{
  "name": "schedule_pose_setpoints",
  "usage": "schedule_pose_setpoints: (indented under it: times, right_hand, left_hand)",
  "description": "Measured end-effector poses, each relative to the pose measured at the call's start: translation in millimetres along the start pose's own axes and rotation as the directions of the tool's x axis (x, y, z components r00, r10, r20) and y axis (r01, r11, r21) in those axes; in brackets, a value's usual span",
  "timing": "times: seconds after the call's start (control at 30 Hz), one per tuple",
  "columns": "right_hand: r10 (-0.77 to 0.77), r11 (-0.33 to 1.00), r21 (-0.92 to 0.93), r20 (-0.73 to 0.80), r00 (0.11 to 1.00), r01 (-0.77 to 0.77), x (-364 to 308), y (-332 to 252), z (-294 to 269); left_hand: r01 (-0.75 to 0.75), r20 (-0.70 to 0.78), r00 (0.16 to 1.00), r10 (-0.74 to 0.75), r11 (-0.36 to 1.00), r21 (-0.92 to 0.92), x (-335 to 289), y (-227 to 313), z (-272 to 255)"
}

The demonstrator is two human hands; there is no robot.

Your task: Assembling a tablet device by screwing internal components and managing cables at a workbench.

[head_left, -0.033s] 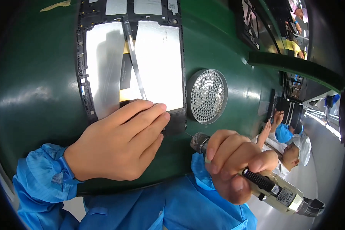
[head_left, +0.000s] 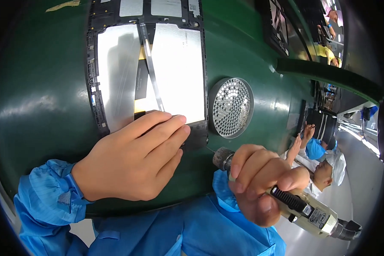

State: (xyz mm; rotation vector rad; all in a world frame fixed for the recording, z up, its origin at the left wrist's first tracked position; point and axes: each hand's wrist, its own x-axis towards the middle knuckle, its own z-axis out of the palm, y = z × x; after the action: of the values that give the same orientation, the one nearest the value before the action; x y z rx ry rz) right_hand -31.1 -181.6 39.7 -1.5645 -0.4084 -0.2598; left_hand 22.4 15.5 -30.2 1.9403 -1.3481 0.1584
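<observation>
An opened tablet-like device (head_left: 179, 77) lies on the green work surface, with silver battery panels in a black frame. A thin dark ribbon cable (head_left: 152, 74) runs down between the panels. My left hand (head_left: 136, 160) rests flat across the device's near end, fingers stretched out and together, holding nothing. In my right hand (head_left: 262, 181) is a cream electric screwdriver (head_left: 318, 217), my fingers wrapped round its body. Its thin bit points at the device's near right corner; whether they touch I cannot tell.
Right of the device stands a round shallow dish (head_left: 251, 109) with rows of small holes. A dark green raised bar (head_left: 328, 72) crosses at the upper right. Co-workers sit beyond, one in a white cap (head_left: 338, 164). A tan strip (head_left: 63, 5) lies far left.
The device and my left hand have shifted very slightly to the right. My right hand keeps its grip on the screwdriver.
</observation>
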Motion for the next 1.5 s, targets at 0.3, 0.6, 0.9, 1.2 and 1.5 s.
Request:
schedule_pose_setpoints:
  times: [0.3, 0.6, 0.9, 1.2, 1.5]
  right_hand:
    - [0.005, 0.999, 0.051, -0.040, 0.999, -0.002, -1, 2, 1]
    - [-0.007, 0.999, 0.032, -0.167, 0.986, 0.012, -9, 7, -13]
    - [0.014, 0.999, 0.034, -0.198, 0.980, -0.007, -14, 22, -32]
    - [0.037, 0.999, 0.013, -0.150, 0.988, -0.035, -13, 34, -37]
    - [0.027, 0.999, -0.014, -0.136, 0.990, -0.029, -13, 33, -32]
  left_hand:
    - [0.001, -0.007, 1.000, 0.000, 1.000, 0.023, -4, 1, 2]
    - [0.043, 0.028, 0.999, -0.043, 0.999, 0.004, -3, 2, 2]
    - [0.051, 0.133, 0.990, -0.051, 0.999, 0.007, 3, 2, -6]
    - [0.043, 0.189, 0.981, -0.041, 0.999, -0.007, 4, -2, -7]
    - [0.082, 0.165, 0.983, -0.075, 0.996, -0.036, 3, -1, -7]
